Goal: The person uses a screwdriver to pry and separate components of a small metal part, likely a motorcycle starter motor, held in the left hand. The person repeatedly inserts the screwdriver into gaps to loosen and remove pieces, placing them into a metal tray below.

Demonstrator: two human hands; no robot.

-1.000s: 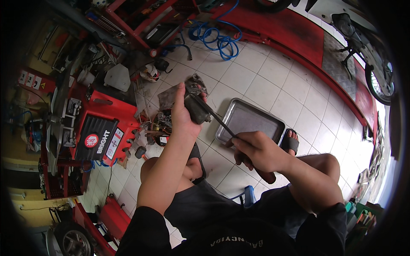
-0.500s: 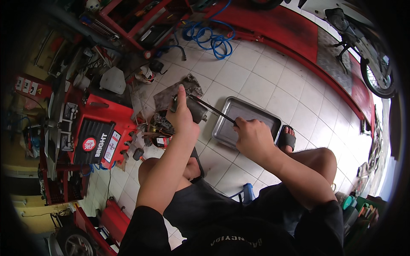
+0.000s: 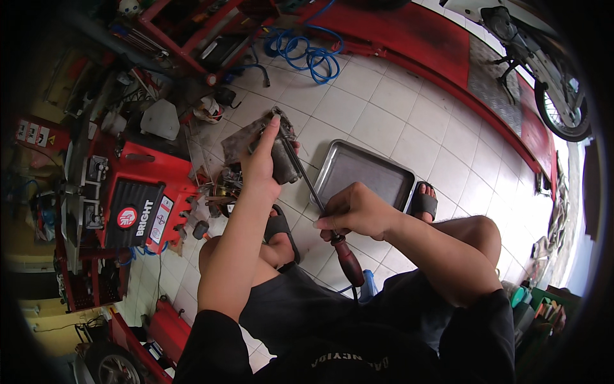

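Observation:
My left hand (image 3: 261,160) is wrapped round a grey, cylinder-shaped metal part (image 3: 285,165), thumb pointing up along it; the far side of the part is hidden. In my right hand (image 3: 359,211) is a screwdriver (image 3: 348,264) with a dark red handle, pinched by its shaft just ahead of the handle. The handle hangs out below my fingers, toward my lap. Its long dark shaft slants up and left to lie along the metal part. I cannot tell exactly where the tip rests.
A shallow metal tray (image 3: 401,168) lies on the tiled floor beyond my right hand. A grimy cloth (image 3: 240,142) and small parts lie left of my left hand, near a red machine (image 3: 137,205). Farther off are a coiled blue hose (image 3: 316,61) and a red lift platform (image 3: 409,38).
My right hand has moved left and toward me, from the handle end to the shaft, so the red handle now shows. The screwdriver points more steeply. My left hand still holds the metal part.

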